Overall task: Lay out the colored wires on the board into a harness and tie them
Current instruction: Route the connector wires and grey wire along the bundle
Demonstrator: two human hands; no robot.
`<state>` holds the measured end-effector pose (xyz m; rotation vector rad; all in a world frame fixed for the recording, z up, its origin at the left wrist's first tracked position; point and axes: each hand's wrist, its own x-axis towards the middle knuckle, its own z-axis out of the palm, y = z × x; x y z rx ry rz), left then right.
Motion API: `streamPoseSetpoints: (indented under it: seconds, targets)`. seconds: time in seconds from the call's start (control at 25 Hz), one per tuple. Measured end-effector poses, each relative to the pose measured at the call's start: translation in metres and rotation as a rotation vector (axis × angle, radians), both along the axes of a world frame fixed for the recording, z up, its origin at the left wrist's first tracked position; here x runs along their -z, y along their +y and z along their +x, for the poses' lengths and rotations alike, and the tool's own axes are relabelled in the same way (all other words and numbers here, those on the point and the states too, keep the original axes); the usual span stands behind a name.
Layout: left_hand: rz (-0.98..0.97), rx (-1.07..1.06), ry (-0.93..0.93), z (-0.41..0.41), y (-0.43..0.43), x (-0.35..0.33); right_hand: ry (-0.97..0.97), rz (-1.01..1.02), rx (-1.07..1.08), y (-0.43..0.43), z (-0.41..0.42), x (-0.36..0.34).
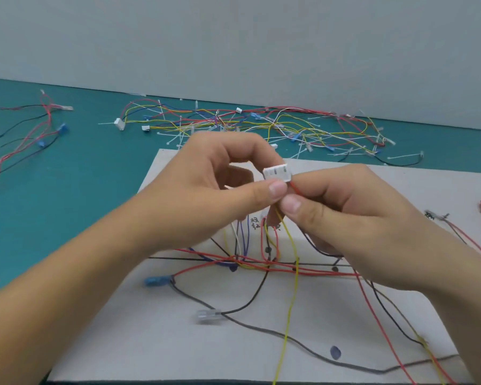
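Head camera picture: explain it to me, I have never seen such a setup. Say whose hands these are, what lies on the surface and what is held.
There is no machine here. A person wears a camera on the head, so you look down at their own two bare hands at work.

The left hand pinches a small white plastic connector between thumb and forefinger. The right hand pinches the thin yellow wire just below it, beside a red one. The yellow wire hangs down to the pale grey board.

On that board lie red, black, blue and yellow wires that cross each other, a blue sleeved terminal and a clear sleeved terminal. The board rests on a teal mat. Behind it lies a loose heap of coloured wires and white ties.
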<state>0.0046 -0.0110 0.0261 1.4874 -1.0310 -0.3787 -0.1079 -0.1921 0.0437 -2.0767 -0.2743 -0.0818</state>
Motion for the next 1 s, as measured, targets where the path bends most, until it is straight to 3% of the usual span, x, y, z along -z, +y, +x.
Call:
streamPoseSetpoints:
  seconds: [0.12, 0.28, 0.48, 0.68, 0.88, 1.0]
  targets:
    - [-0.032, -0.019, 0.036, 0.009, 0.009, -0.008, 0.078, 0.052, 0.031, -0.001, -0.002, -0.005]
    - [-0.174, 0.077, 0.260, 0.012, 0.012, -0.017, 0.142, 0.159, 0.031, 0.001, -0.005, -0.010]
    - [-0.140, 0.137, 0.388, 0.007, 0.013, -0.019, 0.174, 0.012, -0.044, 0.006, -0.006, 0.000]
    - [-0.018, 0.074, 0.404, 0.007, 0.017, -0.022, 0.068, 0.433, 0.173, -0.020, -0.002, -0.025]
    - [0.024, 0.095, 0.463, 0.012, 0.020, -0.022, -0.250, 0.200, 0.465, -0.023, -0.002, -0.012]
    - [0.047, 0.146, 0.457, 0.023, 0.029, -0.027, -0.191, 0.141, 0.506, -0.035, -0.011, -0.007]
